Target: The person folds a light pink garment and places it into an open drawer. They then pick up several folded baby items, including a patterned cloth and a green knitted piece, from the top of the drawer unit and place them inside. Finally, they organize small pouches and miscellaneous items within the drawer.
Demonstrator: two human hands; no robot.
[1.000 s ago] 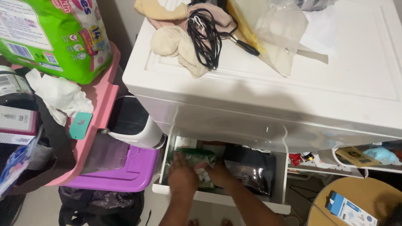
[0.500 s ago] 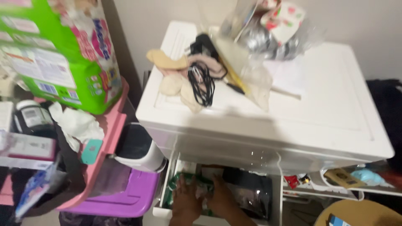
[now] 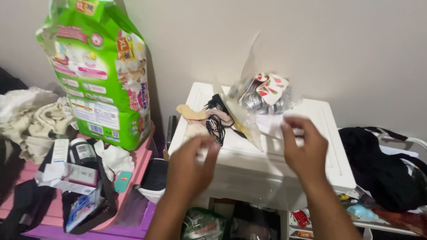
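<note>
Both hands are raised in the lower middle of the frame, above the white drawer cabinet [image 3: 267,164]. The left hand [image 3: 189,166] is blurred, its fingers curled loosely inward, and whether anything is pinched in them cannot be told. The right hand [image 3: 304,153] is held with fingers spread and nothing gripped. The two are kept well apart, with the cabinet's top showing between them.

Below the wrists, at the bottom edge, an open drawer [image 3: 231,222] is seen — a green packet [image 3: 202,224] lies in it beside something dark.

Just beyond the fingertips, on the cabinet top, a coiled black cable [image 3: 216,122] rests on beige cloth [image 3: 191,112], touching a clear plastic bag [image 3: 251,111] that stands up and holds a red-and-white patterned item and something shiny.

If these things are to be picked up well, the cable is best gathered as a whole coil so that no loop drags the cloth along, and the bag is best taken low down — its thin upper flap would likely fold under a pinch.

At the upper left a tall green nappy pack [image 3: 104,75] stands on a pink tub [image 3: 133,169], and dark clothing [image 3: 382,164] is heaped at the right edge.
</note>
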